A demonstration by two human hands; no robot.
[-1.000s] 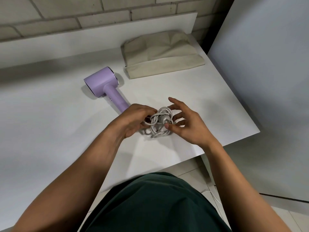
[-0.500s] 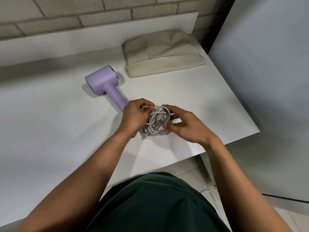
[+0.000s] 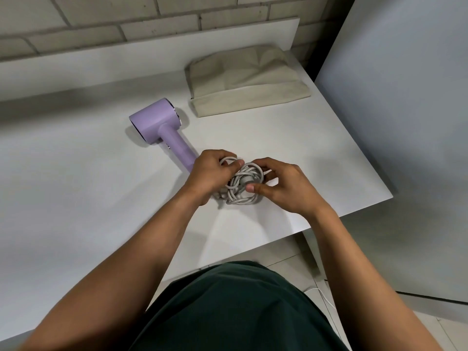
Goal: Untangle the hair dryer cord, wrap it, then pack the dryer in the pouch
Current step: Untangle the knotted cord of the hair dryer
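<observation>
A person stands at a big white table (image 3: 76, 198) that is pushed against a brick wall (image 3: 152, 19). At the far side of the table lies a soft beige cloth pouch (image 3: 248, 79). It is flat, with its open edge turned toward the person. Near it, a bit to the left, a purple hair dryer (image 3: 157, 120) lies on its side. Its handle points at the person's hands.

The left hand (image 3: 210, 173) is right at the end of the handle. Its fingers are curled around a few loops of the cord (image 3: 243, 186). The right hand (image 3: 283, 186) pinches the other side of the bunch between thumb and fingers. The grey-white cord sits on the table between the two hands, all balled up in a messy knot. The plug seems to be buried in the middle, but I can't be sure.

I think this is the very first step: getting the knot out. Nothing is wrapped or packed yet. Next, the hands will likely need to find a loose end and pull the loops apart gently, one at a time. A hard tug could make the knot tighter.

I can't see any words, names or labels on the dryer, the pouch or the cord.
</observation>
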